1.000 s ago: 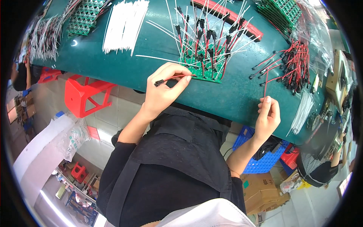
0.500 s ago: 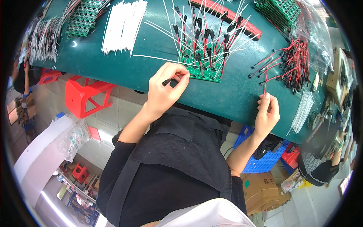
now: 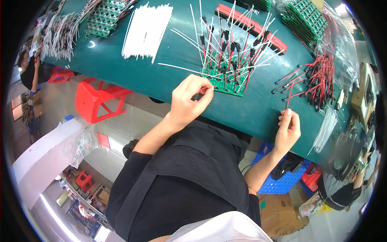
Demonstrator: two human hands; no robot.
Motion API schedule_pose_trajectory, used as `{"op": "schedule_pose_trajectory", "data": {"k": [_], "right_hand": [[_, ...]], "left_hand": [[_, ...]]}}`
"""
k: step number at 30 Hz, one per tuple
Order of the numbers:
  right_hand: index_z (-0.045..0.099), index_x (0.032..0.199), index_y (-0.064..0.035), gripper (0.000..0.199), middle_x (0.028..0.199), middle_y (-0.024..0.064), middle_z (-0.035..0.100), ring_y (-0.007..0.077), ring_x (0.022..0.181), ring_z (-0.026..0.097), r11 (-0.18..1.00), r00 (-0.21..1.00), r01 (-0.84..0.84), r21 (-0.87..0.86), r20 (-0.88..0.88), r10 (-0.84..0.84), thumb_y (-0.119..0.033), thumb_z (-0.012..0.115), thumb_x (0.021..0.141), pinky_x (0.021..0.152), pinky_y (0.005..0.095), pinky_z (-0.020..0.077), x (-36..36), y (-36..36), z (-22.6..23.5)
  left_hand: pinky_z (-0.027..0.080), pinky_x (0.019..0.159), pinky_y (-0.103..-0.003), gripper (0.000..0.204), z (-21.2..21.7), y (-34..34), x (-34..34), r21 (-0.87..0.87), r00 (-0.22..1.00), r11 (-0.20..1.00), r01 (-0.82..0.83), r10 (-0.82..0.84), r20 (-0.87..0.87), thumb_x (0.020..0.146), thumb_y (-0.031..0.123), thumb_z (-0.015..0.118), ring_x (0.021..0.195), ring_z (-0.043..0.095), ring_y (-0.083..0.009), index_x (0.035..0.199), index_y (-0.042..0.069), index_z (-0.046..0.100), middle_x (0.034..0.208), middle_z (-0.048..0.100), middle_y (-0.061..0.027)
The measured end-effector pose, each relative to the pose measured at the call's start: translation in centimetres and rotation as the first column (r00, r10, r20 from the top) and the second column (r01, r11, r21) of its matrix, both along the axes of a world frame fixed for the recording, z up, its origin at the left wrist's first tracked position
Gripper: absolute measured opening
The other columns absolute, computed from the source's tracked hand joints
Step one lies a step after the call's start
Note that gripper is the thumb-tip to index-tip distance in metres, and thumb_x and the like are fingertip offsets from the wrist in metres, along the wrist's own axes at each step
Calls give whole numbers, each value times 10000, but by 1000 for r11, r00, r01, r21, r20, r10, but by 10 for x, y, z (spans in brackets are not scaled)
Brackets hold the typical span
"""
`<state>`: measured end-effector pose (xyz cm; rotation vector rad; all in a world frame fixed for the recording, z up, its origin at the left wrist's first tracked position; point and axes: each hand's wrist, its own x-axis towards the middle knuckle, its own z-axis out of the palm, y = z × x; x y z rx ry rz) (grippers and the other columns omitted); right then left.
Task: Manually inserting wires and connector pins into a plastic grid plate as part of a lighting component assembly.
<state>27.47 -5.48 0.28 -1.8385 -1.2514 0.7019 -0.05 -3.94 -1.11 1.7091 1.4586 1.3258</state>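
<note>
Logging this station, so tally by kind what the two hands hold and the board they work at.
Black connector, pinched in the left hand: 1
Red wire, pinched in the right hand: 1
Green circuit board bristling with wires, at the left fingertips: 1
Total: 3

I count two hands, my left hand (image 3: 187,101) and right hand (image 3: 288,131). One green circuit panel (image 3: 225,82) stands wired at twelve o'clock; three more green panel stacks (image 3: 105,18) lie along the bench, I think. One white wire bundle (image 3: 146,28), one red stool (image 3: 98,99) at nine, one blue crate (image 3: 278,183) at four.
</note>
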Motion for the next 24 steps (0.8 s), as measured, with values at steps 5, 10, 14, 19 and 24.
{"op": "schedule_pose_trajectory", "data": {"k": [5,10,14,19,24], "right_hand": [[631,866,4,210,731,5,590,51,641,501,999,998,-9,46,-54,12,-152,585,999,571,206,412,-2,5,-7],[630,991,12,251,779,6,573,85,684,490,997,977,-67,44,205,57,-229,566,1015,619,238,436,11,1,-4],[624,1014,25,229,888,114,612,205,756,567,988,927,-18,152,373,-41,-202,619,982,708,324,496,20,2,4],[623,929,-12,310,822,145,615,300,719,592,979,753,-202,11,641,148,-319,667,932,639,422,496,8,1,36],[596,973,-50,169,847,130,596,279,797,581,946,699,-207,-249,639,321,-219,602,964,729,390,487,6,4,33]], "left_hand": [[501,618,-249,112,8,-1,-7,-15,994,1000,7,-8,-105,767,-83,702,696,609,-143,827,-9,642,810,633,-77],[526,596,-308,76,6,2,-3,121,969,991,-60,87,-233,775,10,713,656,630,-217,780,31,641,763,625,-81],[529,601,-377,135,1,-1,1,117,950,991,-58,91,-299,821,109,707,722,646,-262,895,54,607,804,626,-81],[529,672,-404,287,0,-7,6,52,946,998,-37,52,-319,843,140,667,847,644,-289,1099,80,553,909,615,-83],[526,674,-402,359,-4,-6,5,90,942,995,-42,70,-329,823,127,692,875,639,-288,1136,82,522,961,578,-88]]}}
